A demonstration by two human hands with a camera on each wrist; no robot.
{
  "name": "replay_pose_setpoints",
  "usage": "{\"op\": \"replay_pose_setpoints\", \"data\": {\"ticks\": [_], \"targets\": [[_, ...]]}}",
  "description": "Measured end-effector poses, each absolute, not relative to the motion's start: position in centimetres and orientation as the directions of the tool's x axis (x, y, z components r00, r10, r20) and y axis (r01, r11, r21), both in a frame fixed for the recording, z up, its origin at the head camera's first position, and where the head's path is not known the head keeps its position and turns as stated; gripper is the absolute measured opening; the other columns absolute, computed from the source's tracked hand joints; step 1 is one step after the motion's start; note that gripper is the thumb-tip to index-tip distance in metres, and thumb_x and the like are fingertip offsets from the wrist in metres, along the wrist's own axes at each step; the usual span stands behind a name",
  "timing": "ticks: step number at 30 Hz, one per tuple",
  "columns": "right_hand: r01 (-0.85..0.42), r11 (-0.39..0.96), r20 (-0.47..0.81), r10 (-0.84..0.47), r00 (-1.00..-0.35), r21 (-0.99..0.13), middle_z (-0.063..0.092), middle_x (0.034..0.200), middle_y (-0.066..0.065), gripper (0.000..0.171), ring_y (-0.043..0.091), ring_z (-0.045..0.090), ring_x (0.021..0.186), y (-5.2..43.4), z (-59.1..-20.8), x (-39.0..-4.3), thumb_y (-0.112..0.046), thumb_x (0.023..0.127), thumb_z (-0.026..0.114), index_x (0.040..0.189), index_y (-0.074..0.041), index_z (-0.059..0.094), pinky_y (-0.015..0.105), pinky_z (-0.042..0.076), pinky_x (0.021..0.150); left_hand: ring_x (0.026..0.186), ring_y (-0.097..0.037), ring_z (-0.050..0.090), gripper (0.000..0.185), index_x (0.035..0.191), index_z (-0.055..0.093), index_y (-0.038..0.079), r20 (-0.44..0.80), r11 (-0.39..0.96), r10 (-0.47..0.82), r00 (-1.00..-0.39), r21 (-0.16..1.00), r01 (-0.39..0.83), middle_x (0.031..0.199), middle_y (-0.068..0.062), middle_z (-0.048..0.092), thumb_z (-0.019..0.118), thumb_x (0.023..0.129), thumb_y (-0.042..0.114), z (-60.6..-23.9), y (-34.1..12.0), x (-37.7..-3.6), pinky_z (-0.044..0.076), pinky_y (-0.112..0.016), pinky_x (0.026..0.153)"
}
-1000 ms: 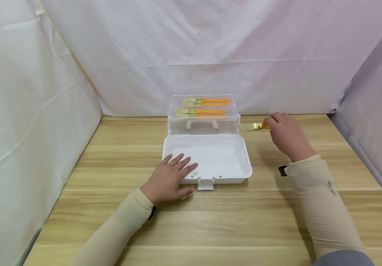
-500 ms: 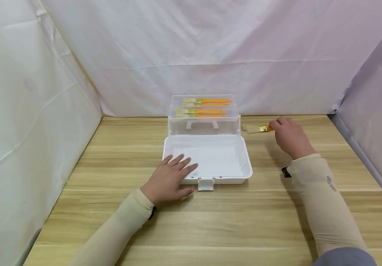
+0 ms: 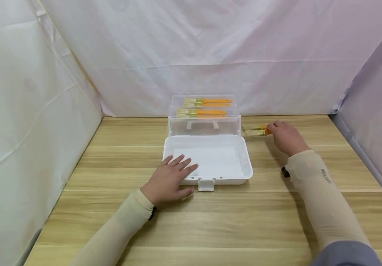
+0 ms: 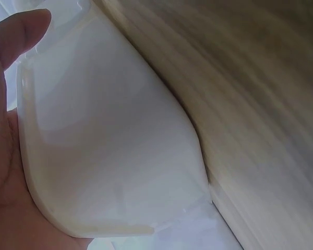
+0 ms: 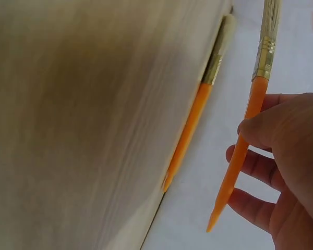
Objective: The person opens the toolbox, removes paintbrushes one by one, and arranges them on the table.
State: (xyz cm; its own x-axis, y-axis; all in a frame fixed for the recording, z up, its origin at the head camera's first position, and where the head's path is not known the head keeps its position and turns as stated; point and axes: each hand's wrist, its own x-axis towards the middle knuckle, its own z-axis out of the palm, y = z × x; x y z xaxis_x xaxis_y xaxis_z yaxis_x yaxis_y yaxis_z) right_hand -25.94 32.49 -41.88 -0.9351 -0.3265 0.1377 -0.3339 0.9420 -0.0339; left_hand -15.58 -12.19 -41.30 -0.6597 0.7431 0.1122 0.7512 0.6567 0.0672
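Observation:
My right hand (image 3: 288, 139) pinches a paintbrush (image 5: 255, 96) by its orange handle, bristles pointing left, right of the box. A second paintbrush (image 5: 190, 125) lies on the table just beyond it, partly hidden in the head view. My left hand (image 3: 166, 181) lies with fingers spread over the front left rim of a white plastic box (image 3: 217, 157). In the left wrist view its thumb (image 4: 28, 31) extends along the box's side. The box's clear lid (image 3: 200, 128) is tipped back. Several orange-handled paintbrushes (image 3: 212, 112) show in or behind that lid.
A white latch (image 3: 206, 184) sticks out at the box's front. The wood-grain table (image 3: 230, 225) is bounded by a white cloth backdrop (image 3: 191, 40) at the back and by cloth sides left and right.
My right hand has lowered slightly and moved a little right with the paintbrush, away from the lid. The second paintbrush behind it has come into view. My left hand has stayed in place.

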Motion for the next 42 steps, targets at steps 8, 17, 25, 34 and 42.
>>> {"op": "replay_pose_setpoints", "data": {"ticks": [8, 17, 25, 34, 42], "targets": [[-0.333, 0.942, 0.029, -0.332, -0.943, -0.048, 0.059, 0.110, 0.022, 0.020, 0.040, 0.058, 0.098, 33.1, -42.3, -26.9, 0.004, 0.098, 0.054, 0.117, 0.000, 0.060, 0.055, 0.049, 0.080, 0.140, -0.033, 0.039, 0.074, 0.150, 0.045, 0.020, 0.114, 0.660, 0.741, -0.662, 0.058, 0.749, 0.148, -0.010, 0.050, 0.065, 0.088, 0.054, -41.4, -12.2, -15.6, 0.026, -0.056, 0.113], [-0.362, 0.931, -0.004, -0.362, -0.932, -0.050, 0.061, 0.105, 0.021, 0.018, 0.039, 0.060, 0.095, 32.6, -42.2, -27.3, 0.004, 0.098, 0.054, 0.114, 0.001, 0.062, 0.054, 0.049, 0.082, 0.140, -0.034, 0.040, 0.074, 0.149, 0.046, 0.020, 0.126, 0.657, 0.741, -0.659, 0.065, 0.751, 0.147, -0.011, 0.051, 0.067, 0.087, 0.053, -41.4, -12.2, -15.6, 0.026, -0.056, 0.113], [-0.349, 0.935, -0.070, -0.353, -0.933, -0.065, 0.060, 0.107, 0.022, 0.022, 0.041, 0.059, 0.099, 32.5, -42.1, -27.4, 0.008, 0.099, 0.049, 0.116, 0.002, 0.062, 0.056, 0.047, 0.086, 0.139, -0.033, 0.041, 0.073, 0.149, 0.046, 0.020, 0.120, 0.659, 0.740, -0.661, 0.066, 0.749, 0.146, -0.010, 0.051, 0.066, 0.088, 0.054, -41.4, -12.1, -15.8, 0.026, -0.055, 0.113], [-0.324, 0.944, -0.095, -0.329, -0.939, -0.063, 0.059, 0.107, 0.023, 0.026, 0.042, 0.060, 0.100, 33.1, -42.6, -28.0, 0.010, 0.098, 0.048, 0.120, 0.002, 0.060, 0.057, 0.047, 0.086, 0.139, -0.033, 0.041, 0.072, 0.149, 0.047, 0.020, 0.117, 0.660, 0.740, -0.663, 0.066, 0.748, 0.146, -0.010, 0.051, 0.067, 0.088, 0.053, -41.5, -12.2, -15.7, 0.026, -0.055, 0.113], [-0.318, 0.945, -0.111, -0.325, -0.939, -0.081, 0.058, 0.112, 0.024, 0.026, 0.042, 0.059, 0.101, 33.2, -42.5, -28.2, 0.008, 0.099, 0.049, 0.123, 0.002, 0.058, 0.057, 0.048, 0.085, 0.138, -0.033, 0.043, 0.072, 0.148, 0.049, 0.020, 0.129, 0.658, 0.740, -0.660, 0.068, 0.750, 0.145, -0.010, 0.053, 0.067, 0.087, 0.053, -41.4, -12.1, -15.7, 0.027, -0.055, 0.112]]}}
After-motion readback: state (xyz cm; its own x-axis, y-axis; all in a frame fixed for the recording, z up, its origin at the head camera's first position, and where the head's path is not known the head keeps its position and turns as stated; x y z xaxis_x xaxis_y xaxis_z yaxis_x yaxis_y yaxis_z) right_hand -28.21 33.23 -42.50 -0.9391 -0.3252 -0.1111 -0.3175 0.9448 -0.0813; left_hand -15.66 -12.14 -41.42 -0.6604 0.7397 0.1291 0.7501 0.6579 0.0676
